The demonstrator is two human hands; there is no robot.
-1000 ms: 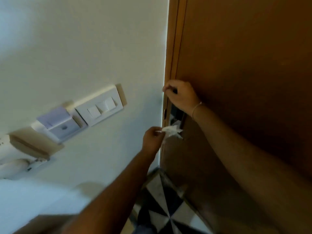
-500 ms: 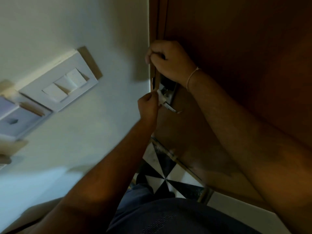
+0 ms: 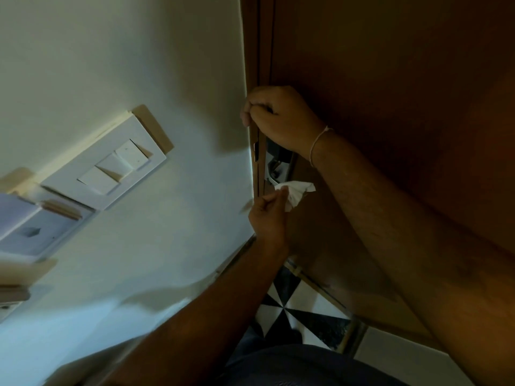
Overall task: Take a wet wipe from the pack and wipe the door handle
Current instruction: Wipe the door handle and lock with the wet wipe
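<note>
A brown wooden door point(image 3: 390, 79) fills the right side. Its dark metal handle and lock plate point(image 3: 277, 165) sit at the door's left edge. My right hand point(image 3: 278, 118) is closed at the door edge just above the lock plate and hides the upper part of the handle. My left hand point(image 3: 269, 215) pinches a crumpled white wet wipe point(image 3: 296, 192), which touches the lower end of the metal handle. The wipe pack is not in view.
A cream wall point(image 3: 139, 51) lies left of the door frame, carrying a white switch plate point(image 3: 111, 168) and a pale card holder point(image 3: 30, 229) below it. Black and white patterned floor tiles point(image 3: 292, 310) show under the arms.
The view has swung closer to the door. My left hand with the wipe sits a little lower along the handle than half a second ago. My right hand stays at the door edge.
</note>
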